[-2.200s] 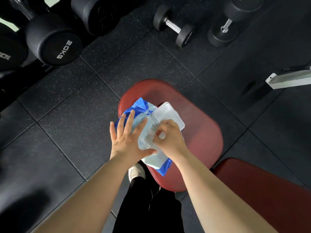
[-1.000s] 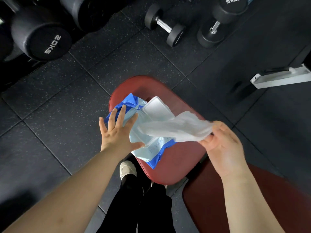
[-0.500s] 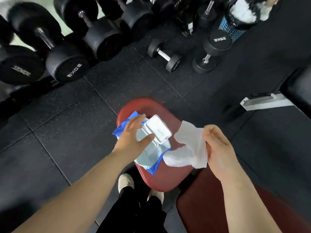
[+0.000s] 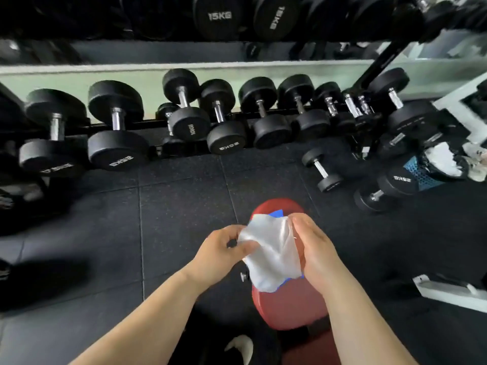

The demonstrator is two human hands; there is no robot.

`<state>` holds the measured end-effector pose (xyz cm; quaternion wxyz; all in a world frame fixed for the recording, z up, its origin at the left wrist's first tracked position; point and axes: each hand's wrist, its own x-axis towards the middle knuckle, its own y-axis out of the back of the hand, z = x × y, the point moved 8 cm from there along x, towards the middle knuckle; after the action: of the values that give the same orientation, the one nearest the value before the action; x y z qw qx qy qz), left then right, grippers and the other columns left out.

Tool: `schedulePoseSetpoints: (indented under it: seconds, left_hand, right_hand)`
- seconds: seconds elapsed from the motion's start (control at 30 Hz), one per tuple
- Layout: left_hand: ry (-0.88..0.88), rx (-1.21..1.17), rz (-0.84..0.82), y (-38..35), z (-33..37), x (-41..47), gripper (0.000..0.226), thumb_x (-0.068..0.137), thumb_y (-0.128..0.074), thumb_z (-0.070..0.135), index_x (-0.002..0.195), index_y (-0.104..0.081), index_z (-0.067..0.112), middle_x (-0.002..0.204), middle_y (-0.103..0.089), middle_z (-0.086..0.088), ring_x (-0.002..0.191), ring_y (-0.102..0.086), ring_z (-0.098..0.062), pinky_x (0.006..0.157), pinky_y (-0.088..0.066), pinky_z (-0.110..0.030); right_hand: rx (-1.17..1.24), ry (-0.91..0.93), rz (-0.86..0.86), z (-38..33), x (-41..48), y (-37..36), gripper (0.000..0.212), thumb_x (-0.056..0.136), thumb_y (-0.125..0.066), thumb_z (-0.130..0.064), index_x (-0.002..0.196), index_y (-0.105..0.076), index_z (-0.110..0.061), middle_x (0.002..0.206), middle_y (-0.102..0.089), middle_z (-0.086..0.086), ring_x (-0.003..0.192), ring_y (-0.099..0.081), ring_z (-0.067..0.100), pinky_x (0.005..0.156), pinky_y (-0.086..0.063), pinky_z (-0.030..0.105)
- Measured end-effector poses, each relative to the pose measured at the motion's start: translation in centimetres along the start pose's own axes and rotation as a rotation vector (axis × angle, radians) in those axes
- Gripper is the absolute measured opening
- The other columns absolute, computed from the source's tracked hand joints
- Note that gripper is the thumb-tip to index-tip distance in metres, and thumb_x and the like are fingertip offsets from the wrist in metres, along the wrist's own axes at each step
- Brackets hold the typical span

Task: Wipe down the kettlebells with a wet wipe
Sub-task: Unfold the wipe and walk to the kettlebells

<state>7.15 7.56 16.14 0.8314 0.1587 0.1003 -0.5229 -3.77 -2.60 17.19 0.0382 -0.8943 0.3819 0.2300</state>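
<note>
A white wet wipe (image 4: 271,255) is spread between both hands above the red bench pad (image 4: 290,304). My left hand (image 4: 224,248) pinches its left edge and my right hand (image 4: 313,246) grips its right side. The blue wipe pack (image 4: 277,213) lies on the pad, mostly hidden behind the wipe; only blue corners show. No kettlebell is visible. Black dumbbells (image 4: 181,111) fill a low rack along the wall ahead.
Two loose dumbbells (image 4: 321,169) (image 4: 384,189) lie on the black rubber floor at the right, beside a blue mesh bin (image 4: 421,175) holding used white wipes. A white bench foot (image 4: 448,291) sits at the lower right. My shoe (image 4: 241,346) shows below.
My left hand left the wipe pack and took hold of the wipe with the right hand. The view tilted up, bringing the dumbbell rack into sight.
</note>
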Motion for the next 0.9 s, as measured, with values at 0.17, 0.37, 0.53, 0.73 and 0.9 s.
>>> schedulePoseSetpoints:
  seconds: [0.17,0.37,0.53,0.73,0.9]
  left_hand:
    - [-0.01,-0.093,0.271,9.0,-0.9,-7.2,0.022,0.089,-0.049,0.013,0.068,-0.051,0.009,0.06,-0.052,0.013,0.057,-0.047,0.004,0.056,-0.036,-0.01]
    - [0.044,-0.306,0.561,20.2,-5.1,-18.6,0.016,0.089,-0.049,0.014,0.075,-0.051,0.006,0.07,-0.053,-0.003,0.065,-0.052,-0.013,0.06,-0.043,-0.022]
    - [0.106,-0.393,0.836,29.4,-10.8,-31.6,0.017,0.085,-0.054,0.019,0.072,-0.05,0.009,0.07,-0.05,-0.007,0.067,-0.047,-0.018,0.06,-0.04,-0.025]
    - [0.184,-0.439,1.062,36.0,-16.6,-43.5,0.015,0.084,-0.057,0.018,0.069,-0.059,0.016,0.062,-0.058,-0.001,0.058,-0.052,-0.019,0.056,-0.04,-0.029]
    - [0.233,-0.546,1.036,37.9,-19.2,-46.1,0.02,0.091,-0.047,0.019,0.085,-0.064,0.009,0.05,-0.059,0.009,0.043,-0.05,-0.008,0.044,-0.04,-0.02]
  right_hand:
    - [-0.003,-0.046,-0.274,0.1,-1.9,-9.8,0.045,0.08,-0.045,-0.054,0.12,-0.05,-0.034,0.091,-0.072,-0.004,0.08,-0.063,0.016,0.075,-0.05,0.033]
    - [-0.161,-0.024,-0.664,-0.5,-8.8,-25.2,0.074,0.052,-0.069,-0.049,0.118,-0.037,-0.037,0.099,-0.064,-0.01,0.085,-0.06,-0.002,0.072,-0.047,0.01]
    - [-0.321,-0.036,-0.792,2.2,-15.7,-40.6,0.024,0.079,-0.062,-0.009,0.098,-0.052,-0.018,0.09,-0.062,-0.002,0.072,-0.058,0.003,0.057,-0.045,0.009]
    - [-0.199,-0.071,-0.858,2.8,-20.1,-51.0,0.021,0.087,-0.047,-0.007,0.086,-0.064,-0.02,0.087,-0.067,0.002,0.081,-0.061,0.017,0.074,-0.047,0.028]
    - [-0.036,-0.303,-0.767,3.5,-19.6,-55.1,0.015,0.088,-0.047,-0.007,0.088,-0.062,-0.011,0.079,-0.066,0.005,0.072,-0.061,0.019,0.06,-0.049,0.028]
